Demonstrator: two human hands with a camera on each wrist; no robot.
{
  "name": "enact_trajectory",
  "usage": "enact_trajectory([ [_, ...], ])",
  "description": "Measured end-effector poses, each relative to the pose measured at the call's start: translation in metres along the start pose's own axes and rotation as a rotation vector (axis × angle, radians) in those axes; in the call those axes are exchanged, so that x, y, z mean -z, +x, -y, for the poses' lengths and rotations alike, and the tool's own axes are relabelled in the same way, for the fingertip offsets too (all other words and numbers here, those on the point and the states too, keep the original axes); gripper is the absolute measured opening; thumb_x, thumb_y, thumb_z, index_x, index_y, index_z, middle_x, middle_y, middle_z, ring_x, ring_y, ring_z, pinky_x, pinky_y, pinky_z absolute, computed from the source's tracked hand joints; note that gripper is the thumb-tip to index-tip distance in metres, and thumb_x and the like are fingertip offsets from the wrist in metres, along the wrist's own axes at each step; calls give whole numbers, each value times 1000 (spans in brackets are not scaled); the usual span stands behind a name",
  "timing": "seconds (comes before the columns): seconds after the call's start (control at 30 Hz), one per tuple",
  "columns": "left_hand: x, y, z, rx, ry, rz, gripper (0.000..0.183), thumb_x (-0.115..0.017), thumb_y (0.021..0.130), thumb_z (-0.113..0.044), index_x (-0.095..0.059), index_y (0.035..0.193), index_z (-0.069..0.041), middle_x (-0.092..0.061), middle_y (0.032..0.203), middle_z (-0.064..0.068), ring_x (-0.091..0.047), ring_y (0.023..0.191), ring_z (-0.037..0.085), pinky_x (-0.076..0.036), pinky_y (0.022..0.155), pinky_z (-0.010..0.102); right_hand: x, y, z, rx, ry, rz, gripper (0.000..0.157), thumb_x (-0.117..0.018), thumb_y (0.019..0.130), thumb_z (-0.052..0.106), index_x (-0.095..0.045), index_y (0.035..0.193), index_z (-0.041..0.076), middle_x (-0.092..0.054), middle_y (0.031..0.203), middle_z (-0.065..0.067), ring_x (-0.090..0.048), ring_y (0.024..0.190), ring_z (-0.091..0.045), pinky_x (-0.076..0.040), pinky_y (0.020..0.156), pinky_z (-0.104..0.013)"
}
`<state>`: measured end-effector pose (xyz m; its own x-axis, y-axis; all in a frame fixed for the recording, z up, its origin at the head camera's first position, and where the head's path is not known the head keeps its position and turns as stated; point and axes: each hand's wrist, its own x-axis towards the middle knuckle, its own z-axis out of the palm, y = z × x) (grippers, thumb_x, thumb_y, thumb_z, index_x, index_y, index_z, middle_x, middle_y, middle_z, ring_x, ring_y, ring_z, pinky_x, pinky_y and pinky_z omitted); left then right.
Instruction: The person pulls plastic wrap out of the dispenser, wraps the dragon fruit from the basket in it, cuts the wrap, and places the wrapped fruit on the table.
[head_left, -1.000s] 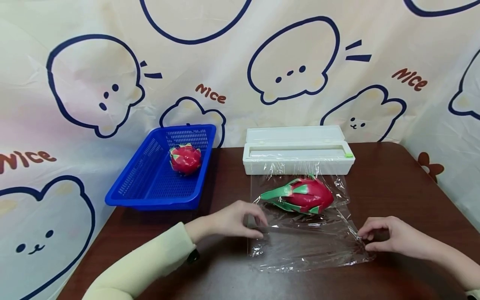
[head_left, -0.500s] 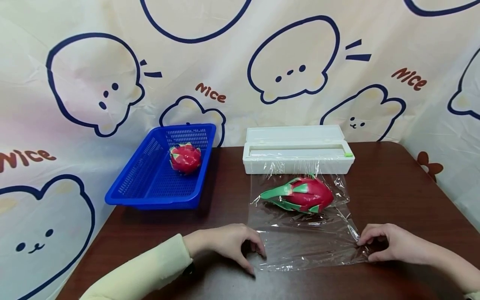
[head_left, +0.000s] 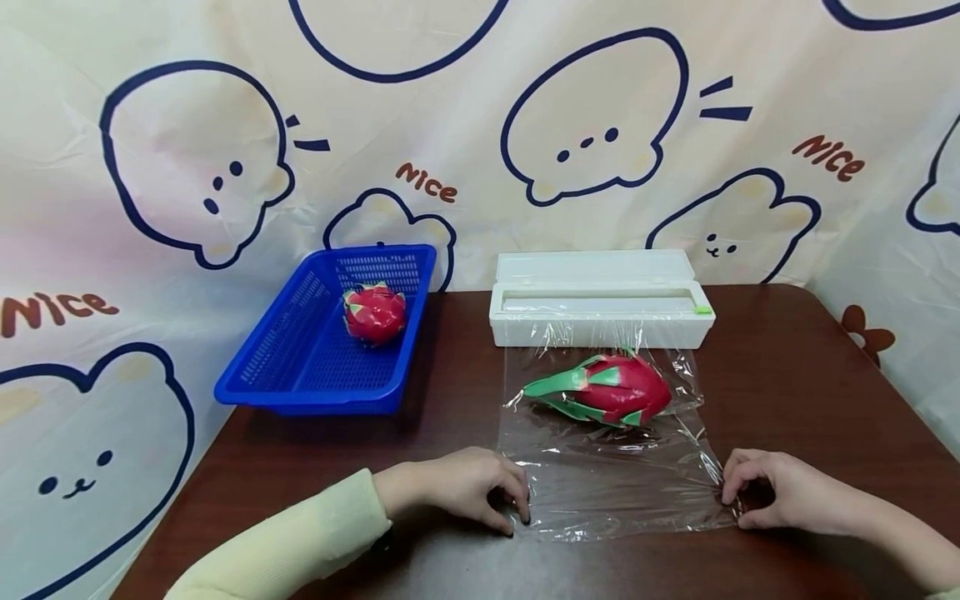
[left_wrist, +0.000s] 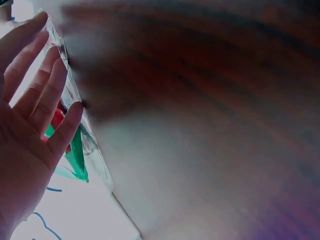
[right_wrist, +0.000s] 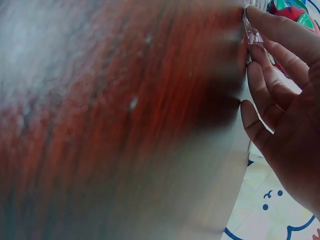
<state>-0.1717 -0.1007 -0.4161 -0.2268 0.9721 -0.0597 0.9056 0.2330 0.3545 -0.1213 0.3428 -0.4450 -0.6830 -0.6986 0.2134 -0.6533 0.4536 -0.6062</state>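
Observation:
A sheet of clear cling film (head_left: 600, 492) stretches over the table from a white cling film dispenser (head_left: 600, 333). A red dragon fruit (head_left: 633, 387) with long green scales lies on the film, its tip pointing left. At the near left corner, my left hand (head_left: 476, 487) pinches the film's edge between thumb and fingertips; in the left wrist view the other fingers (left_wrist: 47, 95) spread along that edge. My right hand (head_left: 780, 492) pinches the near right corner, where the film bunches up, as the right wrist view also shows beside the thumb and fingers (right_wrist: 270, 90).
A blue plastic basket (head_left: 322, 400) stands at the back left with a second dragon fruit (head_left: 375, 315) in it. The dispenser's lid (head_left: 596, 268) is raised against a cartoon-printed cloth (head_left: 420, 100) behind the brown table (head_left: 795, 375).
My left hand has come down toward me to the film's near left corner, and its thumb and fingers have drawn together. The right hand has shifted slightly nearer, keeping its grip on the film.

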Motion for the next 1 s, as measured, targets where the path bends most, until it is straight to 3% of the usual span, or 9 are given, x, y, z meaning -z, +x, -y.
enact_trajectory([
  [0.33,-1,-2,5,-38,-75,-52,4,-71,90,-20,-74,89,-20,-67,91,-17,-52,90,-15,-39,79,7,-4,-2,4,10,-11,-19,40,-85,69,3,-63,86,32,-55,94,13,-53,84,-4,-40,69,-18],
  [0.67,-1,-6,3,75,-152,-79,5,-72,89,-24,-71,92,-21,-63,84,-22,-50,79,-17,-40,72,6,0,1,4,66,19,-43,39,-80,73,-5,-63,86,28,-60,88,11,-56,79,-4,-43,66,-18],
  [0.87,-2,-5,-1,83,-108,-70,23,-82,79,-31,-72,97,-22,-63,87,-19,-51,80,-11,-38,72,6,2,0,3,61,33,-38,37,-79,76,-4,-63,86,27,-62,90,10,-57,83,-6,-43,69,-16],
  [1.0,-2,-2,-1,69,-76,-46,12,-79,82,-27,-74,92,-22,-63,88,-20,-50,80,-13,-37,72,5,2,-1,3,38,48,-25,35,-78,77,-3,-63,86,28,-63,92,10,-58,84,-6,-44,70,-17],
])
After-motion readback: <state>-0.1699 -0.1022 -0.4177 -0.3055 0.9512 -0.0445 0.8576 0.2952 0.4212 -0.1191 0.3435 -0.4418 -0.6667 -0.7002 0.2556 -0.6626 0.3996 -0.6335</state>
